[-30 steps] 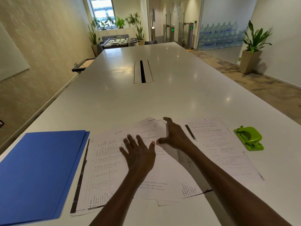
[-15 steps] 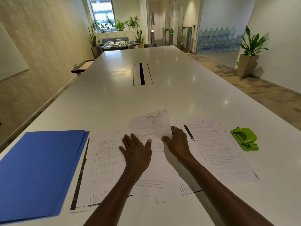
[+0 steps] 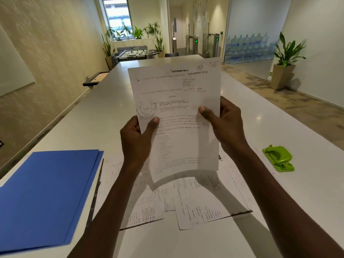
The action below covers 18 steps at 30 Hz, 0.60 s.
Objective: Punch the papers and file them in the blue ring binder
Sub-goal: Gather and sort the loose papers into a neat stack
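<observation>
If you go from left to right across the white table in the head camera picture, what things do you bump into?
Closed blue folder → left hand → held-up printed paper sheets → right hand → green plastic hole punch.

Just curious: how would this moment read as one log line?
stage: papers lifted | left hand: grip on held sheets | right hand: same | hole punch: untouched | blue binder: closed

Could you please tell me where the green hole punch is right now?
The green hole punch sits on the white table at the right, just past the loose papers and outside the right forearm.
</observation>
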Motion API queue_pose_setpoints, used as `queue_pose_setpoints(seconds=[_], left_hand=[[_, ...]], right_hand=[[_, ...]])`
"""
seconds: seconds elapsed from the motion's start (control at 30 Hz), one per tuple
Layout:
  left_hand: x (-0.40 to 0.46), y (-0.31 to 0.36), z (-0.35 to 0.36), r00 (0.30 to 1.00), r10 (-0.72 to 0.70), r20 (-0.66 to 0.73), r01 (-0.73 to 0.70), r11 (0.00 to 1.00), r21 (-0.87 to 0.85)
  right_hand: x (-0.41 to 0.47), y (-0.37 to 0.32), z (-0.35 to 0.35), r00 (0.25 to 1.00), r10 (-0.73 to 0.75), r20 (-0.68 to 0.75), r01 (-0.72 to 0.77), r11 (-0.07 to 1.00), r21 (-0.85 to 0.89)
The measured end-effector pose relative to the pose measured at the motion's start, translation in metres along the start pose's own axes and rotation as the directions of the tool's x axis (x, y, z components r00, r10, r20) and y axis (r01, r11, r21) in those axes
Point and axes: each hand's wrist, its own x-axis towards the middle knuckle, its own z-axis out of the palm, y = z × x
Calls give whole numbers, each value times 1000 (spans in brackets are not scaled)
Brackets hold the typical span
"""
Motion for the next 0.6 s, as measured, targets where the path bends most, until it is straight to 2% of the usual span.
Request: queue_pose_setpoints(seconds=[0.1, 0.23, 0.33, 0.43, 0.47, 0.5, 0.53, 0.6], left_hand=[[-16, -9, 8, 1000, -2, -25, 2, 1000, 5], [-42, -31, 15, 988, -154, -1, 154, 987, 36], [-40, -35, 14, 985, -173, -2, 172, 982, 82], [-28, -36, 7, 983, -183, -12, 183, 977, 105], [-24, -38, 5, 981, -193, -4, 193, 974, 116], [-22, -41, 2, 978, -208, 7, 205, 971, 120], [-21, -44, -1, 974, -228, 20, 224, 967, 119], [-23, -52, -4, 961, -272, 45, 265, 956, 123]], right_hand=[[-10, 13, -1, 999, 25, 23, -25, 1000, -2], [-33, 46, -2, 990, 141, 27, -138, 987, -80], [-34, 50, -8, 978, 204, 42, -198, 973, -117], [-26, 57, -28, 949, 309, -57, -314, 938, -146], [-24, 61, -37, 940, 324, -110, -340, 917, -207], [-23, 66, -50, 931, 328, -162, -365, 864, -347], [-22, 71, -63, 921, 338, -196, -389, 747, -539], [-24, 82, -88, 884, 403, -236, -391, 364, -845]])
